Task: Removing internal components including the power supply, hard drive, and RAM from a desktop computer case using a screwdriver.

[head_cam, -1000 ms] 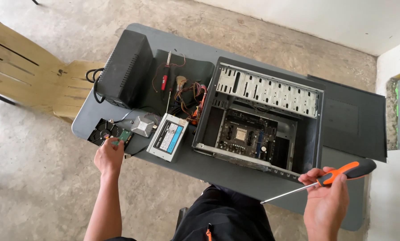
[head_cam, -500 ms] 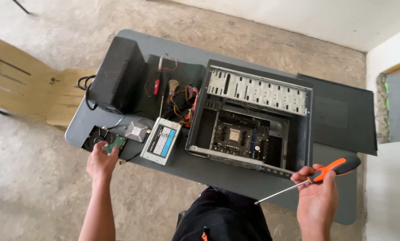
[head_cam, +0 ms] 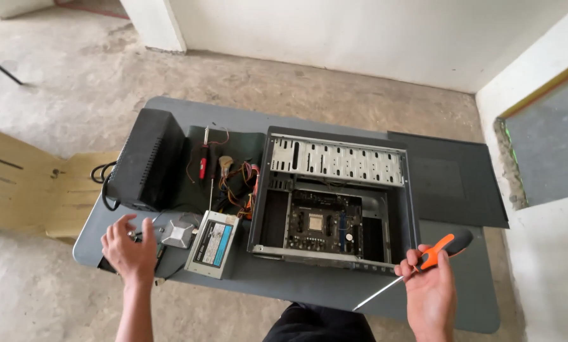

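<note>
Head view: the left hand, which a second ago rested on the small parts at the table's near-left corner, now lifts with fingers spread and empty, while the right hand stays clamped on the orange-handled screwdriver just before the open computer case.

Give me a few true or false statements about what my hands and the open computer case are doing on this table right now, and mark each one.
1. The right hand holds an orange-and-black screwdriver. True.
2. The computer case is closed. False: its side is off and the motherboard shows.
3. The left hand grips the power supply. False: it hovers open beside the small parts at the table corner.
4. A black side panel lies right of the case. True.
</note>
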